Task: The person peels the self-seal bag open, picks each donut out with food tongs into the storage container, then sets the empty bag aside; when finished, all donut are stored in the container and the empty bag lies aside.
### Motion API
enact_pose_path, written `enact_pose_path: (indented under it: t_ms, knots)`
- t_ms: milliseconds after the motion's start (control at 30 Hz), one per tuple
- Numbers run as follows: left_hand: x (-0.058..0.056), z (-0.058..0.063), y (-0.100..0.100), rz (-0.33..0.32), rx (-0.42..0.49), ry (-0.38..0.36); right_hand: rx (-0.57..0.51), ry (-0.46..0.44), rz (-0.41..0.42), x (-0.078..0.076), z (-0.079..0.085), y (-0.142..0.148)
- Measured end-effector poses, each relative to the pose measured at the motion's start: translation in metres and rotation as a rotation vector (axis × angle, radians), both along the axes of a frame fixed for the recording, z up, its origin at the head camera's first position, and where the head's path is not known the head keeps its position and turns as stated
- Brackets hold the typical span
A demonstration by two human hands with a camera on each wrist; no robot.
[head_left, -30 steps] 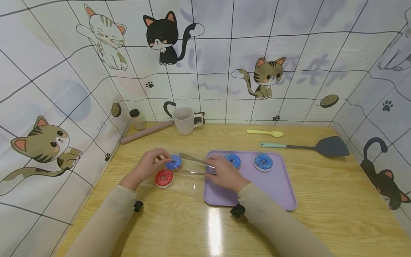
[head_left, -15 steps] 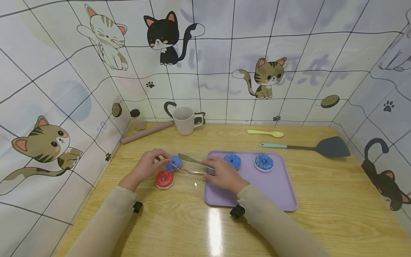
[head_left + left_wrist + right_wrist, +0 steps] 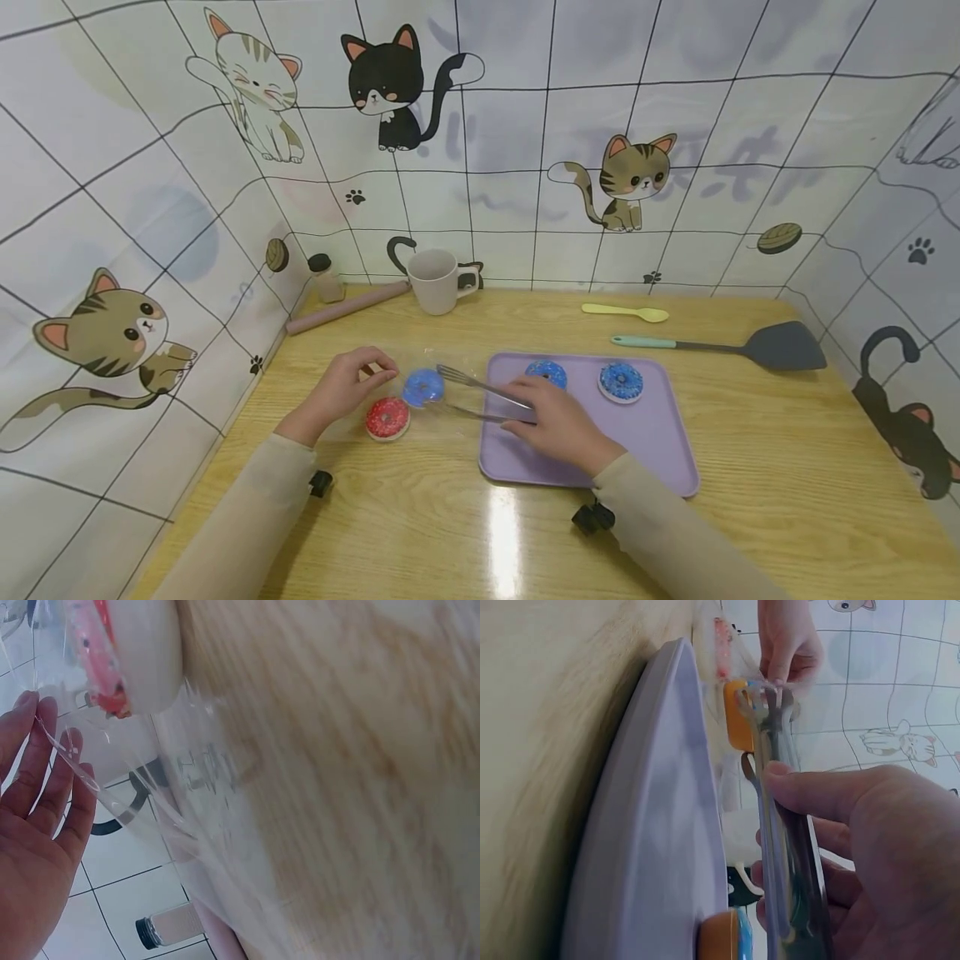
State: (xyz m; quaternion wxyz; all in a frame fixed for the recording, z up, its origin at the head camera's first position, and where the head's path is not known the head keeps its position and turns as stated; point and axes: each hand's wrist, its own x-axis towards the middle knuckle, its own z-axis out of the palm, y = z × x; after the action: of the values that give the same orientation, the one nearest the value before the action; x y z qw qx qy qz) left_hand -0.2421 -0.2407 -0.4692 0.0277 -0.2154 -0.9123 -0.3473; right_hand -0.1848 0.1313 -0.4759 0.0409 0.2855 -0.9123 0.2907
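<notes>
My left hand (image 3: 345, 385) pinches the edge of a clear plastic bag (image 3: 101, 799) between thumb and fingertips. A red sprinkled toy donut (image 3: 387, 418) lies within the bag, close to that hand. My right hand (image 3: 561, 423) grips metal tongs (image 3: 491, 389) over the left side of the lilac tray (image 3: 592, 477). Their spread tips are at a blue donut (image 3: 422, 388) left of the tray, which shows an orange side (image 3: 739, 718) in the right wrist view. Two more blue donuts rest on the tray, one (image 3: 621, 382) in plain sight, the other (image 3: 546, 372) partly behind my right hand.
A mug (image 3: 433, 283), a rolling pin (image 3: 348, 308) and a small black-capped jar (image 3: 327, 282) stand or lie along the back left. At the back right are a yellow spoon (image 3: 626, 312) and a spatula (image 3: 783, 346). Tiled, cat-printed walls enclose the table.
The tongs in my right hand have moved right, and the blue donut at their tips has shifted slightly right, away from my left fingers. My left hand stays nearly in place.
</notes>
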Motion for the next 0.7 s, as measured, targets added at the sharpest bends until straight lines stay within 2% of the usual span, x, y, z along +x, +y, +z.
enact_pose_path:
  t_ms: [200,467,700]
  knots:
    - [0.001,-0.002,-0.001,0.008,-0.004,-0.007,-0.013,-0.007,-0.025,0.011,0.001,0.022]
    - [0.003,0.0,0.001,0.017,0.005,-0.008,-0.023,-0.038,-0.089,0.027,0.005,0.068]
    - [0.002,-0.004,0.0,0.009,0.017,0.011,-0.068,-0.011,-0.107,0.043,0.001,0.109]
